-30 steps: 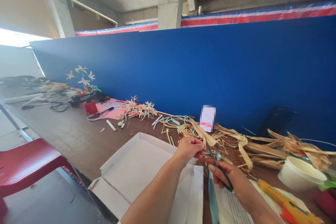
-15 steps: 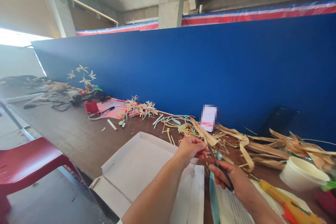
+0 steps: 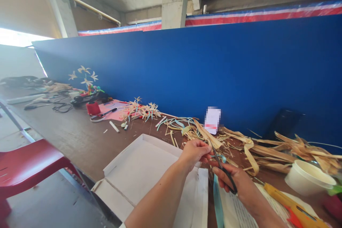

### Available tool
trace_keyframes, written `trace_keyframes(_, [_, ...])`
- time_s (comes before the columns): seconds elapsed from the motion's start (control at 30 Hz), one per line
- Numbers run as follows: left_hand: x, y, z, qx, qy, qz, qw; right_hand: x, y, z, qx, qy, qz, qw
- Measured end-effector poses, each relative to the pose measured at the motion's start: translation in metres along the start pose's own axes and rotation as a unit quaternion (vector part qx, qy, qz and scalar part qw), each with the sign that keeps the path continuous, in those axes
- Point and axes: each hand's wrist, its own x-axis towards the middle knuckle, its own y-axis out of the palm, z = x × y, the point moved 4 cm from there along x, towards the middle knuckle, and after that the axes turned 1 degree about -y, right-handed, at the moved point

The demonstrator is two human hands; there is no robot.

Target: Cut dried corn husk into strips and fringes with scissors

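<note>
Left hand: thumb and fingertips pinched together on a small pale piece, details too small to make out. Right hand: wrapped around the black handles of slim dark metal scissors. The scissors slant up and away, blades beside the left fingertips; can't tell whether the blades meet. Both hands close together over the brown tabletop, near its far-side litter of tan, dry, ribbon-like husk strips.

Under the left forearm: open, shallow white cardboard box. Just right of it, a flat pale-blue strip and a printed white paper sheet, partly under the right forearm. Farther right: yellow glue gun with red trigger; behind it a round cream tub. Left along the tabletop: a cluster of small cream star-shaped flowers, well apart from the hands. Upright blue panel behind everything.
</note>
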Motion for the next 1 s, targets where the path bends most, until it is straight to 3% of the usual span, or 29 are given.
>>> trace_keyframes(0.67, [0.0022,0.0011,0.0023,-0.004,0.015,0.001,1.0,0.0014,0.0005,-0.0038,0.002,-0.002,0.004,1.0])
trace_keyframes(0.9, [0.0022,-0.0014,-0.0007,-0.021,0.011,0.004,1.0,0.0032,-0.0053,-0.0085,0.038,0.018,-0.039,0.998])
trace_keyframes(1.0, [0.0028,-0.003,-0.0018,-0.023,0.011,-0.007,1.0,0.0027,-0.0055,-0.0089,0.04,0.021,-0.031,0.999])
